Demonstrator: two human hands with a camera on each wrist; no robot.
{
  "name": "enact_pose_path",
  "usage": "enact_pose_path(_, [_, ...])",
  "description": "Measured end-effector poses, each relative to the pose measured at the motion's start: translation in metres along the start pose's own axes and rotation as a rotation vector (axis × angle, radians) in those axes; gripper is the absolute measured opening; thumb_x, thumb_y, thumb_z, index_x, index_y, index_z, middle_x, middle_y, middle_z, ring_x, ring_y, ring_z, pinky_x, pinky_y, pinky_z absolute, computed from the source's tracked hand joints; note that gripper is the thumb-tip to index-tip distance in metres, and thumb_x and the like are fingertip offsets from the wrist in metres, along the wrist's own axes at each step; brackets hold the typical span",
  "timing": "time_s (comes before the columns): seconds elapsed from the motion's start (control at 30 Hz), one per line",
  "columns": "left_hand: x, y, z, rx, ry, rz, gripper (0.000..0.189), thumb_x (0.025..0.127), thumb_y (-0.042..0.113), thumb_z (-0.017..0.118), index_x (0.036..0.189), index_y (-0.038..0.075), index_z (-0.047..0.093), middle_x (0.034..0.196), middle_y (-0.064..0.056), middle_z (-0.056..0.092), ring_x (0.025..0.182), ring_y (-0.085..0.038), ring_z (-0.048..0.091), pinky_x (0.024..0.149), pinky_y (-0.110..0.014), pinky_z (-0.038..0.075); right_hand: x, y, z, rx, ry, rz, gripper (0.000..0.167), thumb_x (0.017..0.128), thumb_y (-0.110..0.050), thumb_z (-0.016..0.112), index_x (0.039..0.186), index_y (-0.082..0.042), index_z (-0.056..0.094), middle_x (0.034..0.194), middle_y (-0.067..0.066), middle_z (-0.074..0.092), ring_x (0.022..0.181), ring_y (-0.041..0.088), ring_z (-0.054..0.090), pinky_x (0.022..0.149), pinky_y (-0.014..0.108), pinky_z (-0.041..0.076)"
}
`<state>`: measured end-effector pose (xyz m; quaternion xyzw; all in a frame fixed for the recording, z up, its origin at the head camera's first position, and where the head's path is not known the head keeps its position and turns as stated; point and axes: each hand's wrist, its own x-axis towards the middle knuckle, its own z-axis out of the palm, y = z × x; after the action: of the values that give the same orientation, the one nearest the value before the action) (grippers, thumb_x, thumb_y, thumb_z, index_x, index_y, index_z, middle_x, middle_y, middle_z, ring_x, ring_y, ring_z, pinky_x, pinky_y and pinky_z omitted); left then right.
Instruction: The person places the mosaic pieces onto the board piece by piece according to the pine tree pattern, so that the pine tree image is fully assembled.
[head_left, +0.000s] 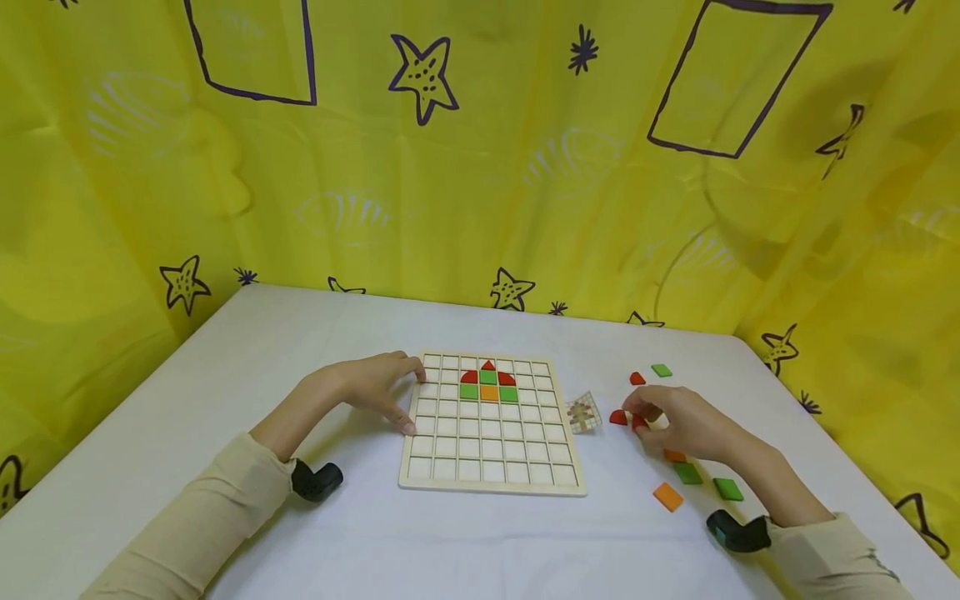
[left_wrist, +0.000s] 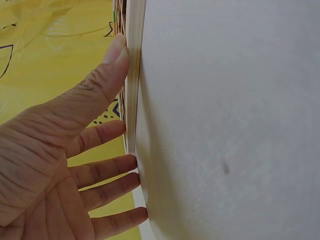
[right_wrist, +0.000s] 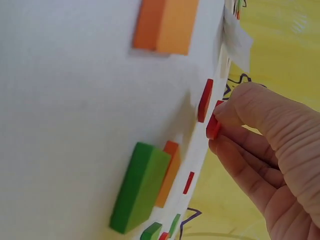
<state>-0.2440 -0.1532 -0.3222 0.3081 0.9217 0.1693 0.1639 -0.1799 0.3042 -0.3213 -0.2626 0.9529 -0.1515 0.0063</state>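
A wooden grid board (head_left: 448,471) lies on the white table, with red, green and orange tiles in its upper middle cells. My left hand (head_left: 375,389) rests at the board's left edge, thumb and fingers spread and straight; in the left wrist view the thumb touches the wooden rim (left_wrist: 134,75). To the right of the board, my right hand (head_left: 678,421) pinches a small red tile (right_wrist: 214,122) between thumb and fingers, just above the table. Another red tile (head_left: 618,417) with a curved side lies right beside those fingertips.
A small printed card (head_left: 583,413) lies against the board's right side. Around my right hand are a red tile (head_left: 637,378), a green tile (head_left: 662,370), an orange tile (head_left: 668,497) and several more. A yellow curtain (head_left: 480,183) hangs behind the table.
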Motion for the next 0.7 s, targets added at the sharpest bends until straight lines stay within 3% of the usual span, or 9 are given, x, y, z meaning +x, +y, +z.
enact_pose_path(0.4, [0.0,-0.001,0.001,-0.007,0.003,0.004,0.074,0.076,0.043,0.09,0.132,0.011,0.054,0.137,-0.016,0.053,0.127,-0.031,0.052,0.111,-0.052,0.042,0.008,-0.015,-0.007,-0.028,0.086,-0.07,0.029,0.083,0.001,0.078,0.11,-0.003,0.07,0.098,-0.004,0.071,0.089,0.013,0.064,0.081,0.04,0.059])
enact_pose_path(0.7, [-0.001,0.0,0.0,-0.013,0.007,-0.002,0.074,0.076,0.043,0.09,0.132,0.011,0.054,0.138,-0.015,0.053,0.129,-0.032,0.051,0.112,-0.053,0.041,0.024,-0.032,-0.012,-0.019,0.107,-0.118,0.03,0.083,-0.001,0.081,0.111,-0.004,0.071,0.095,-0.01,0.069,0.091,0.013,0.065,0.083,0.044,0.058])
